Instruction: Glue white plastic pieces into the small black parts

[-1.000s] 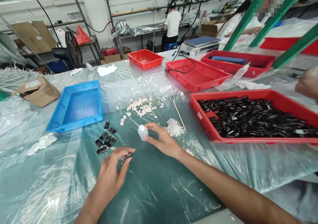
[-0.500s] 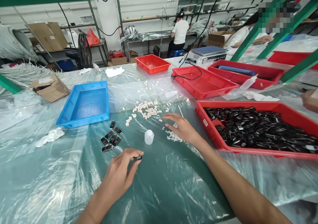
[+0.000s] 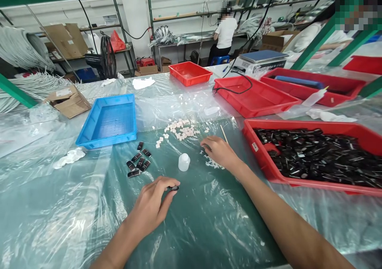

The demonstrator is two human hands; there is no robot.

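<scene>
Head view: the left hand is low in the middle and pinches a small black part between thumb and forefinger, just above the plastic-covered table. At about 1 o'clock from this hand stands a small white bottle, upright and touched by no hand. At 11 o'clock from the hand lies a group of black parts on the table, near the blue tray.

The right hand rests palm down on a pile of small white pieces, fingers curled; whether it holds any piece I cannot tell. At 11 o'clock from it lies a second scatter of pale pieces. At 3 o'clock is the red tray, full of black parts.
</scene>
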